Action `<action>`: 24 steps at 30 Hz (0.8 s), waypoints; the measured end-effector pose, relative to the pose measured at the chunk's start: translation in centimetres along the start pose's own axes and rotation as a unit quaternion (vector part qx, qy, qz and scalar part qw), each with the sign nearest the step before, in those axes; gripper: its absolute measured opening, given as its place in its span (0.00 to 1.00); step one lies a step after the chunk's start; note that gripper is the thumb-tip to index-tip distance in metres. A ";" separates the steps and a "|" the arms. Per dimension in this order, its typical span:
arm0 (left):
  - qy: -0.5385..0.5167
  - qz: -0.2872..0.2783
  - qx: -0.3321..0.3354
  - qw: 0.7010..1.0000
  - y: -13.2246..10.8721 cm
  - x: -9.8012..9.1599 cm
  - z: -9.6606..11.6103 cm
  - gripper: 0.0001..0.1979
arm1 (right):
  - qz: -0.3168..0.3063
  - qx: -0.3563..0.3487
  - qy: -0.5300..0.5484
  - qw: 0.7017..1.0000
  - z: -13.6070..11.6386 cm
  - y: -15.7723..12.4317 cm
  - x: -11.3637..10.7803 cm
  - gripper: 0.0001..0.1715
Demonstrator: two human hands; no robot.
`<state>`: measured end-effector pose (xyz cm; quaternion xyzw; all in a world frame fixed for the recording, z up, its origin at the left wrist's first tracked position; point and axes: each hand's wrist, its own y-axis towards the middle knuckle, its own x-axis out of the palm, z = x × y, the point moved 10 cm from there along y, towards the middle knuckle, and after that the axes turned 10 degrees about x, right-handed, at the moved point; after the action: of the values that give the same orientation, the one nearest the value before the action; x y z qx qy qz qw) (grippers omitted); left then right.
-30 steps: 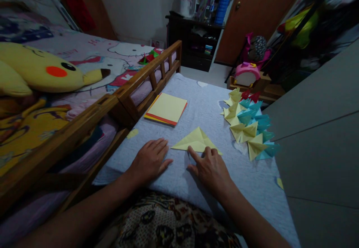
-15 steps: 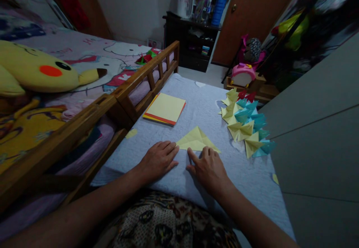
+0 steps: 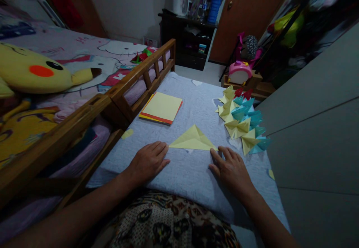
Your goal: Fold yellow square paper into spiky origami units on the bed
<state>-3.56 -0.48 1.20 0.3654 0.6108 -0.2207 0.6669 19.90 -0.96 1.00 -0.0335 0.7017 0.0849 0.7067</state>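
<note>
A pale yellow sheet of origami paper (image 3: 193, 139), folded into a triangle with crease lines on it, lies flat on the cloth-covered table with its long edge toward me. My left hand (image 3: 148, 161) rests at the triangle's left corner, fingertips on or right beside the tip. At the right corner, the fingers of my right hand (image 3: 231, 167) are spread and touch the paper's lower edge. Neither hand grips anything. Behind the triangle to the left sits a stack of square paper (image 3: 162, 106), pale yellow on top with orange and red edges below.
Several folded paper pieces (image 3: 238, 124) in yellow, blue and red stand in rows at the table's right side. A wooden bed rail (image 3: 112, 98) runs along the left, with a yellow plush toy (image 3: 42, 70) on the bed. A pale cabinet (image 3: 316, 143) flanks the right.
My right hand has slid right along the triangle's lower edge to its right corner. The left hand stays at the left corner. The whole view has shifted slightly.
</note>
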 end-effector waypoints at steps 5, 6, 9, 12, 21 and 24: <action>-0.007 0.013 -0.005 1.000 -0.2 -0.1 -0.1 0.13 | 0.026 0.000 0.020 0.999 1.6 -0.8 0.4 0.29; -0.009 0.015 -0.007 1.000 -0.2 -0.1 -0.1 0.13 | 0.029 0.000 0.026 0.999 1.9 -0.9 0.6 0.29; -0.016 0.015 -0.010 1.000 -0.4 -0.2 -0.2 0.14 | 0.037 0.000 0.039 0.999 2.5 -1.1 0.9 0.28; -0.024 0.008 -0.018 1.000 -0.5 -0.1 -0.3 0.14 | 0.048 -0.005 0.042 0.998 2.7 -1.2 0.9 0.26; -0.122 0.042 -0.173 0.977 3.3 0.4 -2.8 0.13 | 0.052 0.001 0.050 0.997 2.4 -0.8 0.5 0.25; -0.128 0.027 -0.194 0.972 4.4 1.0 -3.1 0.10 | 0.050 0.005 0.052 0.997 2.4 -0.8 0.2 0.25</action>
<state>-2.15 4.83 1.20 0.2144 0.5413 -0.1249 0.8034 22.36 -1.34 0.75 0.0007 0.7384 0.1149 0.6645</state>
